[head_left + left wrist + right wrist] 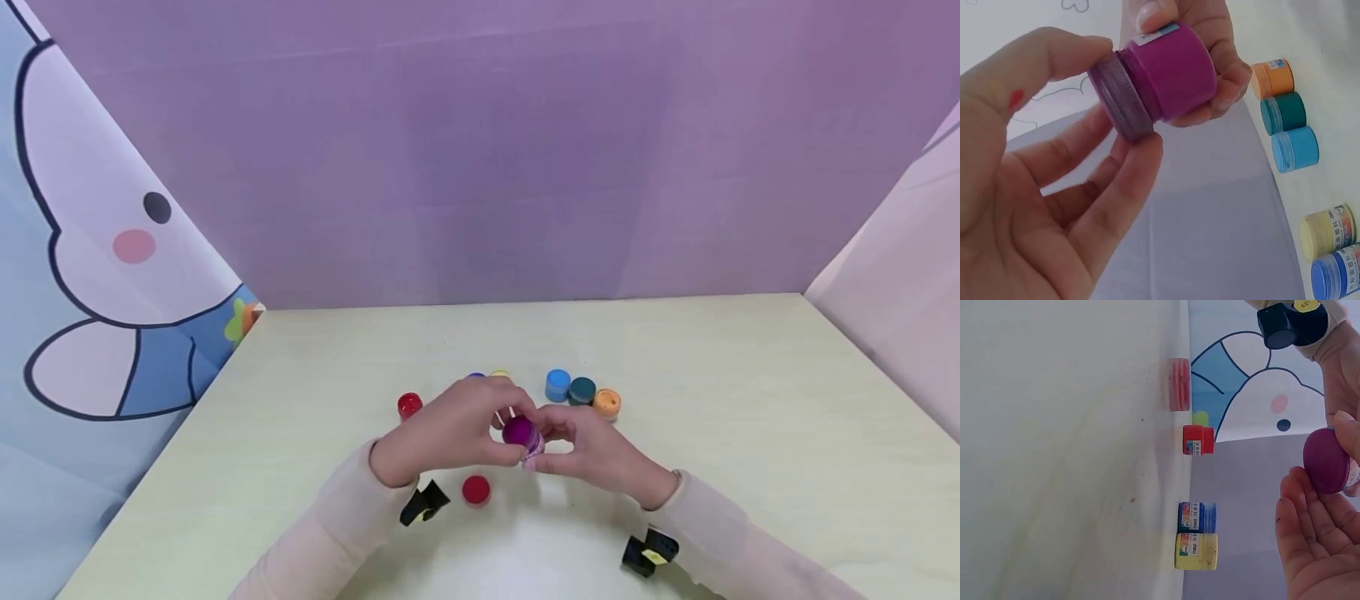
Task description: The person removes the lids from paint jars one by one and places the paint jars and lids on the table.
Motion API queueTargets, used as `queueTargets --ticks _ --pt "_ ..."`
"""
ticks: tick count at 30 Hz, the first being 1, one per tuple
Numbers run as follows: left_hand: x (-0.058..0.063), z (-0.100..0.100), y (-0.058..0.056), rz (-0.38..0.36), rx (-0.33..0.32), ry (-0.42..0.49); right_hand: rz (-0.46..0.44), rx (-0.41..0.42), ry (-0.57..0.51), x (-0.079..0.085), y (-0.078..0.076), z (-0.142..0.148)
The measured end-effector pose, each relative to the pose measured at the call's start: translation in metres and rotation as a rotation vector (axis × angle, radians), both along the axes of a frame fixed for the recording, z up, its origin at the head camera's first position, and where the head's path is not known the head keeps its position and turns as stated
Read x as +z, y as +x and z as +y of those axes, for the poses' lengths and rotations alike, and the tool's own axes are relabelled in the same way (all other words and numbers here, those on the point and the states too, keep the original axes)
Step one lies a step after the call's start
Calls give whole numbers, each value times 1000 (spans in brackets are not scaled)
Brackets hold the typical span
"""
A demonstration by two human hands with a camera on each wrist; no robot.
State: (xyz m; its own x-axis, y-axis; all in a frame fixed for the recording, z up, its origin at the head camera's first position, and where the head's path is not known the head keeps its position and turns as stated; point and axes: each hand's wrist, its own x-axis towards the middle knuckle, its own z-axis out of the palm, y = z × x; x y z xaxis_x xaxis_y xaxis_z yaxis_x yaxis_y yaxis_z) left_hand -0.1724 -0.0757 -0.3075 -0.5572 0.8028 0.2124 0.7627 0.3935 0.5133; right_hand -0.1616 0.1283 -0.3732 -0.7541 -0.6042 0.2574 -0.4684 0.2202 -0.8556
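Note:
Both hands meet over the table around a small purple paint jar point(520, 432). In the left wrist view, my left hand point(457, 427) pinches its ridged cap point(1121, 97) between thumb and fingertips. My right hand point(592, 447) grips the jar's purple body point(1179, 72) from the opposite side, thumb lying near the label. The jar is tilted, and cap and body sit together with a narrow neck visible between them. In the right wrist view the jar's round purple base point(1324, 461) faces the camera, over the right hand's fingers.
A red round piece point(476, 490) lies in front of the hands. Behind them stand a red jar point(409, 406), a light blue jar point(557, 385), a dark green jar point(582, 391) and an orange jar point(607, 403). Yellow point(1196, 552) and blue point(1197, 517) jars stand side by side.

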Motion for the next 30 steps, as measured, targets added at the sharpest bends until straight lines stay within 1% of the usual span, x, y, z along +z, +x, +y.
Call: queueTargets --ticks 4,6,8,10,12,15,17,19,20,22,25,30 --pt "-1 2 3 -3 58 -21 -13 -15 23 -1 0 0" --pt "-1 2 3 4 54 -30 -18 -18 32 -1 -1 1" --pt "0 0 3 16 36 -42 -29 -6 27 -2 -1 1" --pt "2 -2 0 12 -7 -55 -42 18 16 -3 -3 1" --pt "3 -5 -1 -13 -69 -64 -63 53 4 -3 -4 1" --pt "4 -8 -3 -49 -193 -62 -102 110 -5 -3 -4 1" --pt "4 -8 -3 -56 -271 -56 -127 143 -5 -3 -4 2" --pt "5 -8 -3 -49 -323 -52 -148 173 -8 -3 -4 1" --pt "5 -8 -3 -46 -339 -52 -157 185 -10 -4 -4 1" --pt "5 -7 -3 -43 -348 -64 -169 203 -11 -4 -4 1" --pt "5 -7 -2 -48 -341 -84 -175 217 -15 -6 -4 0" --pt "6 -7 -2 -60 -322 -100 -171 215 -14 -5 -3 -1"
